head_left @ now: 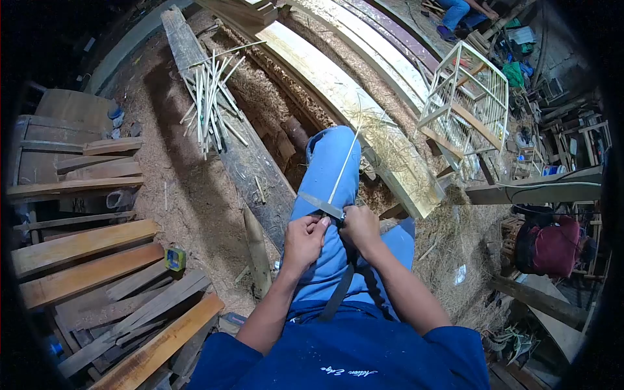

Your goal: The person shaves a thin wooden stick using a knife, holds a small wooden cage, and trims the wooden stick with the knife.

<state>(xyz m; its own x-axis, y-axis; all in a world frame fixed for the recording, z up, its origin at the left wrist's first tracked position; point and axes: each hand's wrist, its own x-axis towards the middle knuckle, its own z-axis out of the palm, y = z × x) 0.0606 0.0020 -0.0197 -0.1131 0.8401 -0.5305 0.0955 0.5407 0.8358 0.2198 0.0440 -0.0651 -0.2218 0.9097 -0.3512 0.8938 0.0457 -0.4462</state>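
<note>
My right hand [361, 228] is closed round the handle of a knife [320, 204], its broad blade pointing left across my raised thigh. A thin pale bamboo strip [344, 164] runs along the blue trouser leg from the knee and passes under the blade. My left hand [305, 242] is pinched at the near end of this strip, thumb close to the blade; the fingertips are partly hidden. Fine shavings [396, 140] lie heaped on the light plank beyond the knee. A bundle of similar strips [211, 97] rests on the weathered board [250, 169] at the left.
A white slatted cage [469, 97] stands at the right on the planks. Cut boards [91, 273] are stacked on the left, with a yellow-green tape measure [175, 259] beside them. Sawdust covers the floor. Another person's legs [453, 14] show at top right. A dark red bag [558, 246] lies right.
</note>
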